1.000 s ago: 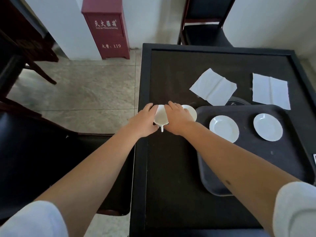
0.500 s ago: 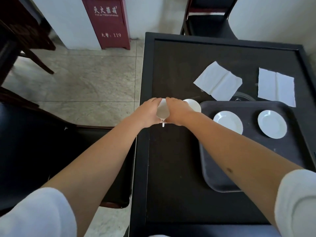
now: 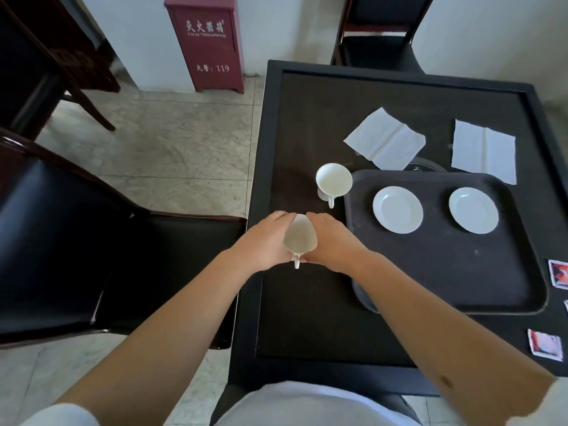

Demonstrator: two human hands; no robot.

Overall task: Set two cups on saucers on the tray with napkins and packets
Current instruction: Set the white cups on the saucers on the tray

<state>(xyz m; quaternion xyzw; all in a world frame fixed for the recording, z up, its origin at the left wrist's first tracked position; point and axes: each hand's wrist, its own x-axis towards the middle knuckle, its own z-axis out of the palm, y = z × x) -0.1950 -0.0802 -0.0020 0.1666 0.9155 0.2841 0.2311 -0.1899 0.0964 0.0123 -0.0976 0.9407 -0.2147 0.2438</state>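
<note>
Holding: left hand (image 3: 264, 241) and right hand (image 3: 330, 244) clasped one white cup (image 3: 299, 236) between them, fingers wrapped around its sides.
Second cup (image 3: 333, 181): stood on tabletop (image 3: 307, 318), touching tray (image 3: 445, 272).
Saucers: left saucer (image 3: 397, 209), right saucer (image 3: 473, 210), both bare on tray.

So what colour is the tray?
Dark grey, nearly black, tray; the head view shows it.

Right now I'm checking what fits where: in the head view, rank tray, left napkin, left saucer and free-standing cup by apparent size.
1. tray
2. left napkin
3. left saucer
4. free-standing cup
</note>
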